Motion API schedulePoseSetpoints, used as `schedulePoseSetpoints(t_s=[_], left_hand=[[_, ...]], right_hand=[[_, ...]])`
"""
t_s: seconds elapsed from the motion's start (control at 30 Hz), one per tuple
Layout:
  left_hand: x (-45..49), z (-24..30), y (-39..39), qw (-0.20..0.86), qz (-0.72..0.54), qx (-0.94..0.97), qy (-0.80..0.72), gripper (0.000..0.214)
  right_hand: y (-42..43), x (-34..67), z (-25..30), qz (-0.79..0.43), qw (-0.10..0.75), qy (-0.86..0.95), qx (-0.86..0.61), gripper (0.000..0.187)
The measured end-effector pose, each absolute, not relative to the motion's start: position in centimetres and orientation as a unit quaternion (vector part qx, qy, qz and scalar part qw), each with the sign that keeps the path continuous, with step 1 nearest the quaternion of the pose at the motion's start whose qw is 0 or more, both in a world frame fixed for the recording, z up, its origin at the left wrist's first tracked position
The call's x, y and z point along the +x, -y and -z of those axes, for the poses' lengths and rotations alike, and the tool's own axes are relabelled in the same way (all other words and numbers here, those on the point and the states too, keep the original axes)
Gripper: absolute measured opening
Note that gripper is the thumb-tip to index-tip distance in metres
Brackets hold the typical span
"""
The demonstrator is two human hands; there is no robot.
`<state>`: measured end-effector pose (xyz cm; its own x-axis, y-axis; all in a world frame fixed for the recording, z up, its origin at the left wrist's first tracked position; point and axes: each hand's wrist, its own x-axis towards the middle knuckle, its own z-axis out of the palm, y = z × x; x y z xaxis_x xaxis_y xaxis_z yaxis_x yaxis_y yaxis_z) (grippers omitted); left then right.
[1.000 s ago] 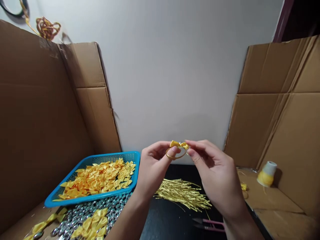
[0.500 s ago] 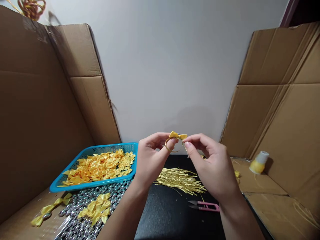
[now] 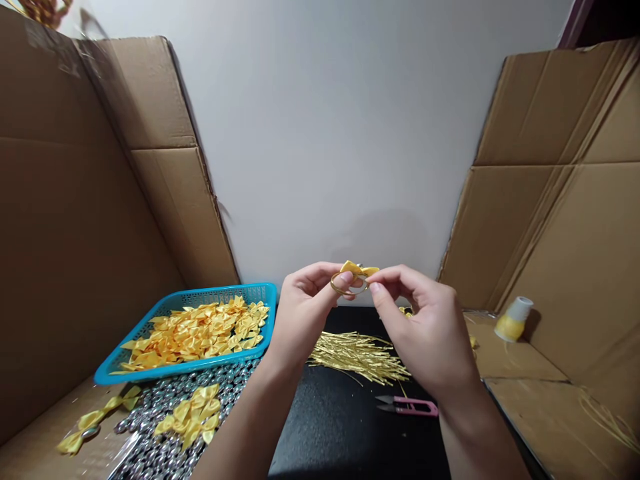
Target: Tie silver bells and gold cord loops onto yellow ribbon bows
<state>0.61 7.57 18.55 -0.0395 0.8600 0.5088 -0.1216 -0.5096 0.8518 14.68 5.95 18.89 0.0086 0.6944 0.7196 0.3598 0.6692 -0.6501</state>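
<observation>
A yellow ribbon bow is pinched between the thumb and fingers of my left hand, up in front of the wall. Around that thumb curves a thin gold cord, bent into a loop below the bow. At the bow's right end, my right hand closes thumb and forefinger on the cord; the exact pinch point is partly covered by the fingertips. Below the hands, a bundle of cut gold cords lies on the black surface. Pink-handled thread snips rest nearer to me.
On the left stands a blue basket full of yellow bows. Silver oval beads spread before it, with several loose bows on top. A yellow thread spool stands at right. Cardboard panels flank both sides.
The cord's hanging end by my right fingers has gone from sight, and the loop looks flatter. Both hands stay close together at the bow. The whole view has shifted slightly.
</observation>
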Motion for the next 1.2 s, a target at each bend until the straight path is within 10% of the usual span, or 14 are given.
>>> schedulePoseSetpoints(t_s=[1.2], left_hand=[[1.3, -18.4, -7.3, 0.311, -0.693, 0.553, -0.343, 0.015]], right_hand=[[-6.0, 16.1, -19.1, -0.166, 0.598, 0.699, -0.355, 0.012]])
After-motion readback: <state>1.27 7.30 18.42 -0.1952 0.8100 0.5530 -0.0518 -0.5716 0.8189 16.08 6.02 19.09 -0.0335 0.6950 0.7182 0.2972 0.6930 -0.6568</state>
